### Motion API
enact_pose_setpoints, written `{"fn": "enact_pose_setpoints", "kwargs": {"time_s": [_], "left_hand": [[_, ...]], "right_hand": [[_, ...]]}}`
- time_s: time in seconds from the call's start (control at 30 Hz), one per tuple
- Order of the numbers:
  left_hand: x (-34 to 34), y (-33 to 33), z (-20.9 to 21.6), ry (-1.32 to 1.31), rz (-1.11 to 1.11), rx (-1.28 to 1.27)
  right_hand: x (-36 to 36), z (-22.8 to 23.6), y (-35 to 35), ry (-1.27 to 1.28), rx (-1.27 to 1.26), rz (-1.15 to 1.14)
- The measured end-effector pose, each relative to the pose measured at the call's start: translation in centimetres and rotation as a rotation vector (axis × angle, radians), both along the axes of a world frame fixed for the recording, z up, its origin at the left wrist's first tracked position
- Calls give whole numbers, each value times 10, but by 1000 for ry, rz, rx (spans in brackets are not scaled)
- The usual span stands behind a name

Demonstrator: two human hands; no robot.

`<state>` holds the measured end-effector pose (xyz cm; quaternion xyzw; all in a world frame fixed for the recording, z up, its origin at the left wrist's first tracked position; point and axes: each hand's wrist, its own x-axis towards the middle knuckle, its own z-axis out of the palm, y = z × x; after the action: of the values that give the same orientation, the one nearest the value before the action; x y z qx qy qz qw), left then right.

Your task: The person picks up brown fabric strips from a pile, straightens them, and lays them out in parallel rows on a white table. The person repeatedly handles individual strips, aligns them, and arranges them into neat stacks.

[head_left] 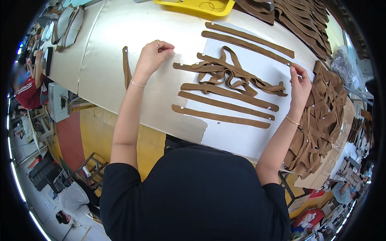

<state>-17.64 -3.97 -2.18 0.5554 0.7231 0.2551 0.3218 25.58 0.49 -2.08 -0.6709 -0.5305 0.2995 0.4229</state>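
Several flat brown fabric strips (241, 44) lie roughly parallel on a white sheet (257, 138), small white stickers near some of their ends. Between them sits a loosely looped bundle of brown strips (231, 76). My right hand (300, 85) is closed in a pinch at the right end of the second strip from the top. My left hand (152, 58) hovers over the table, left of the strips, thumb and fingers pinched together; whatever they might hold is too small to see. A single brown strip (126, 66) lies beyond my left forearm.
A large heap of brown strips (321, 116) lies on cardboard at the right. Stacked brown fabric (297, 20) is at the far right, and a yellow tray (197, 7) at the far edge. A co-worker in red (30, 94) is at the left.
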Motion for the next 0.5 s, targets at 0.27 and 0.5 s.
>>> {"fn": "enact_pose_setpoints", "kwargs": {"time_s": [0.27, 0.5], "left_hand": [[5, -21, -8, 2, -90, -119], [22, -9, -6, 49, -154, -31]], "right_hand": [[-39, 8, -7, 25, -4, 185], [-64, 1, -11, -34, -6, 294]]}}
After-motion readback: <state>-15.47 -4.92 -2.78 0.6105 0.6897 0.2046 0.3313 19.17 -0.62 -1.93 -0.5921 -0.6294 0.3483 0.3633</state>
